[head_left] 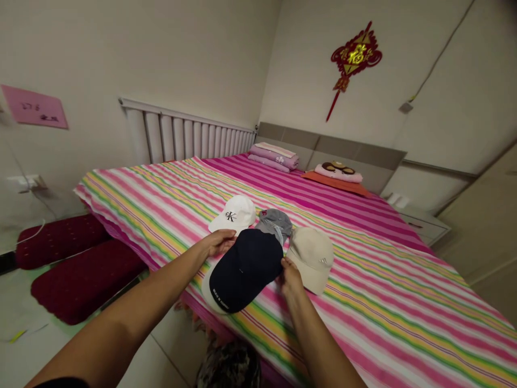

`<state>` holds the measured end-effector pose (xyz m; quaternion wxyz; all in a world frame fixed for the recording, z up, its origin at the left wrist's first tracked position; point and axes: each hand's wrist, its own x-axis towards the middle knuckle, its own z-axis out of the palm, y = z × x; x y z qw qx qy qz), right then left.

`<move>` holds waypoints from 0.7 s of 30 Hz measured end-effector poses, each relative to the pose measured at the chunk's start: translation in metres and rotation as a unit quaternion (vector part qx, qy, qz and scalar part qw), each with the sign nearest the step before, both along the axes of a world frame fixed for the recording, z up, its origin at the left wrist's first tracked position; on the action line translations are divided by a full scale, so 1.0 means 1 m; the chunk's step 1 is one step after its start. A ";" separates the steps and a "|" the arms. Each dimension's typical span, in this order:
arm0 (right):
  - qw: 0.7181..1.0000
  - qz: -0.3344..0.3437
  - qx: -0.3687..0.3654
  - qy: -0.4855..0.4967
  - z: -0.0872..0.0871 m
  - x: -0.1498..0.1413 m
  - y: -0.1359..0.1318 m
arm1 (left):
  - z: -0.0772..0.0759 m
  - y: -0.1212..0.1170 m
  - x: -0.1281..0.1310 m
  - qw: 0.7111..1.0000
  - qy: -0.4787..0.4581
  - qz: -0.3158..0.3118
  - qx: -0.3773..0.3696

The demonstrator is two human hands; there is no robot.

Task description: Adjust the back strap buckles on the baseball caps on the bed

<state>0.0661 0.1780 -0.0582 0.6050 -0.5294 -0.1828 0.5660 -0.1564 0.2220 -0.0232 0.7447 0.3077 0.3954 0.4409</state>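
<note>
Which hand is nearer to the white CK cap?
Left. The left hand is beside the white CK cap, at one edge of the navy cap; the right hand is farther off, beside the beige cap.

Navy cap (252, 264), white cap (239, 213) with black letters, grey cap (276, 220), beige cap (311, 250). Sheet (388, 302) striped pink, white, green, yellow; bedding (242, 168) striped magenta and pink. Stools (86, 277) dark red. Wall hanging (355, 56) red and gold.

Fingers of right grip (291, 274) partly hidden by navy cap (254, 258). Beyond left grip (220, 242), to right, grey cap (277, 218) was half covered. Brim lettering (220, 299), below left grip, was too small to read. Right of right grip, bed (383, 302) was cut off.
</note>
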 end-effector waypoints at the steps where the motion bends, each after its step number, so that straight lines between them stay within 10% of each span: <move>1: 1.000 -0.004 -0.001 -0.006 0.000 -0.001 0.000 | 0.001 0.000 0.000 1.000 0.007 -0.001 0.001; 14: 0.996 0.008 -0.062 -0.068 -0.008 -0.009 0.003 | -0.018 0.008 0.002 0.988 0.139 0.038 -0.063; 21: 0.994 0.038 -0.079 -0.061 -0.014 -0.005 -0.016 | -0.025 -0.010 -0.010 0.976 0.196 0.097 0.022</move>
